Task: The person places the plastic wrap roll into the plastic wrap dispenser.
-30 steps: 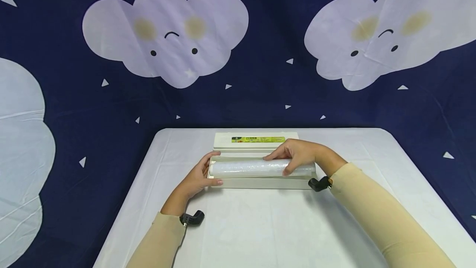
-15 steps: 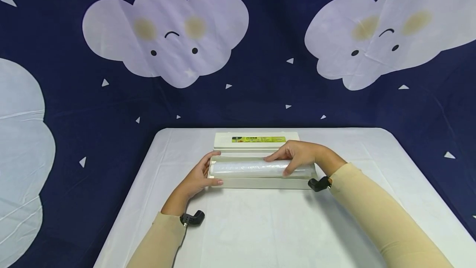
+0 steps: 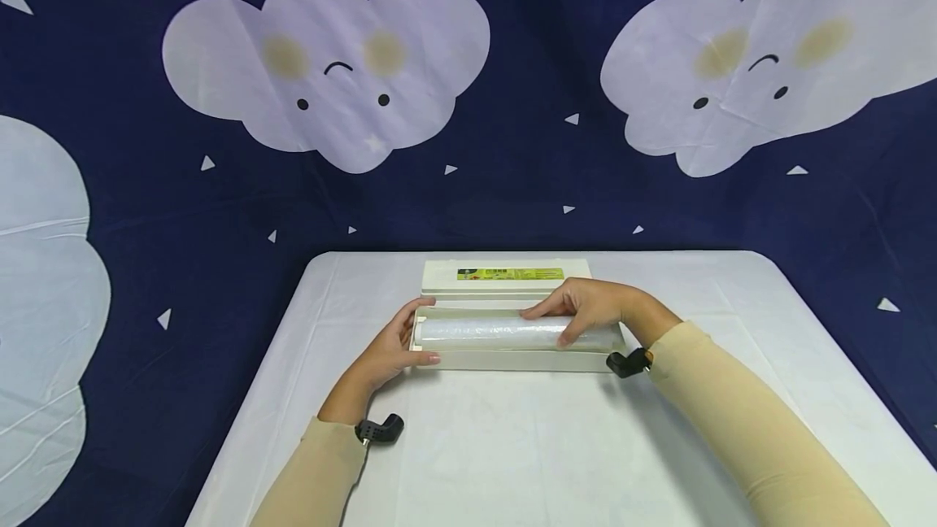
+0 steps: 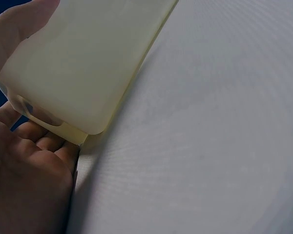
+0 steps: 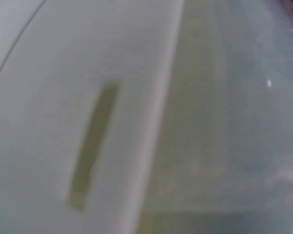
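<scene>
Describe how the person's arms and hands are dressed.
The left sleeve and right sleeve are plain beige and reach about the wrists. Each wrist carries a small black curved device. The left hand and right hand wear no gloves.

Dark blue backdrop (image 3: 542,63) spans the upper frame, bearing small white triangles (image 3: 165,319) and three pale clouds (image 3: 329,39): upper left of centre, upper right, left edge. White tabletop (image 3: 505,446) occupies the lower centre.
</scene>
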Demonstrator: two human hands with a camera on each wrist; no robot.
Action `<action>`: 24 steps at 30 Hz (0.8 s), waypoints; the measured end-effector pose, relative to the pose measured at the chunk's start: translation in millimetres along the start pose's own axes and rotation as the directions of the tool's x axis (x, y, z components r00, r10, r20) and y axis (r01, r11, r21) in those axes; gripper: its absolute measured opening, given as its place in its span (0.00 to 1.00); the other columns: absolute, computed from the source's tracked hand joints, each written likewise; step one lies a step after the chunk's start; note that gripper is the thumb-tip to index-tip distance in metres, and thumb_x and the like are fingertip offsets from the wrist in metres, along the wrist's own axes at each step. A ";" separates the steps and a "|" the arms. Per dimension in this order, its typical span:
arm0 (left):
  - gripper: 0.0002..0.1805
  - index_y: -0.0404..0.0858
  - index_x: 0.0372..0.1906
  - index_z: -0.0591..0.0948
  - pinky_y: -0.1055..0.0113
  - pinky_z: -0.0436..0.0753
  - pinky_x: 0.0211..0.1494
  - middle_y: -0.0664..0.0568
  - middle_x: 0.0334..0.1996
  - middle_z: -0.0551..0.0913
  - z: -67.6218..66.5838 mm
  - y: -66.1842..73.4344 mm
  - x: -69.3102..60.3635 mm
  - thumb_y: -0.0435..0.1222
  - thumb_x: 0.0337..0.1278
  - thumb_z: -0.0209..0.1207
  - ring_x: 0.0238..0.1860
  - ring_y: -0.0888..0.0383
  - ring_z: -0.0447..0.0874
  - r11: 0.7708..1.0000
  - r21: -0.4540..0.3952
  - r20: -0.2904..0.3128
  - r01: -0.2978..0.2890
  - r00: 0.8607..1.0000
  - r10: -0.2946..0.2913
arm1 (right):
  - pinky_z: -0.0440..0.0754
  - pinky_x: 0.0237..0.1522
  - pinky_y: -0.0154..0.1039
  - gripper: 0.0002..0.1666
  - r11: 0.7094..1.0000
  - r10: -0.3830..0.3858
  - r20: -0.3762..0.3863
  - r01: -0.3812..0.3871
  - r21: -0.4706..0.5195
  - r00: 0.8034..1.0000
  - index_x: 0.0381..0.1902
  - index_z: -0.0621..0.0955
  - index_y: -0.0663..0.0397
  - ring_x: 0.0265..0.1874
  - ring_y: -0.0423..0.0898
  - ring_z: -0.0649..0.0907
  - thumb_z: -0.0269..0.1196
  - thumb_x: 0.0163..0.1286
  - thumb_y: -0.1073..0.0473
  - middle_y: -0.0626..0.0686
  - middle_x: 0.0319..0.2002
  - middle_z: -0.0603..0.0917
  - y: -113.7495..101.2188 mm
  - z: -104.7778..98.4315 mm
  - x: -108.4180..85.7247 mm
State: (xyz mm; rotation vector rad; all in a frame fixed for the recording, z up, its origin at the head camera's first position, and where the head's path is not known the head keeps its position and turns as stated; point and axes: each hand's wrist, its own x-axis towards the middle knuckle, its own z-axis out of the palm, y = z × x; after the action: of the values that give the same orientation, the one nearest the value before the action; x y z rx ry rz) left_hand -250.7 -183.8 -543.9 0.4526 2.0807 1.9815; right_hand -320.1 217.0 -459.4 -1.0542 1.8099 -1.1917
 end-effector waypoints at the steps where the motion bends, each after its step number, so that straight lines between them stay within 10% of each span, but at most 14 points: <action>1: 0.59 0.45 0.80 0.64 0.63 0.77 0.66 0.42 0.69 0.74 0.2 0.0 0.0 0.22 0.40 0.81 0.65 0.45 0.76 1.000 0.000 -0.001 0.002 1.000 -0.002 | 0.72 0.69 0.40 0.42 1.000 0.003 -0.001 -0.003 0.000 1.000 0.68 0.79 0.66 0.71 0.51 0.72 0.78 0.54 0.75 0.61 0.69 0.76 0.0 0.0 0.1; 24: 0.59 0.47 0.80 0.64 0.62 0.78 0.66 0.44 0.70 0.73 -1.3 -2.8 1.3 0.23 0.40 0.81 0.66 0.45 0.75 1.000 -0.006 -0.002 -0.005 1.000 0.005 | 0.69 0.69 0.34 0.41 0.993 0.048 -0.089 -0.057 -0.102 0.995 0.67 0.83 0.54 0.72 0.47 0.71 0.78 0.53 0.74 0.52 0.69 0.77 7.4 7.5 0.5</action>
State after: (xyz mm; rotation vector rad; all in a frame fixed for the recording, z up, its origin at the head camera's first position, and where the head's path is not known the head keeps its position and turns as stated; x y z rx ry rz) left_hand -252.5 -184.7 -546.6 0.4552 2.0759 1.9911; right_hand -315.5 215.5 -468.8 -1.0203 1.9736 -1.1375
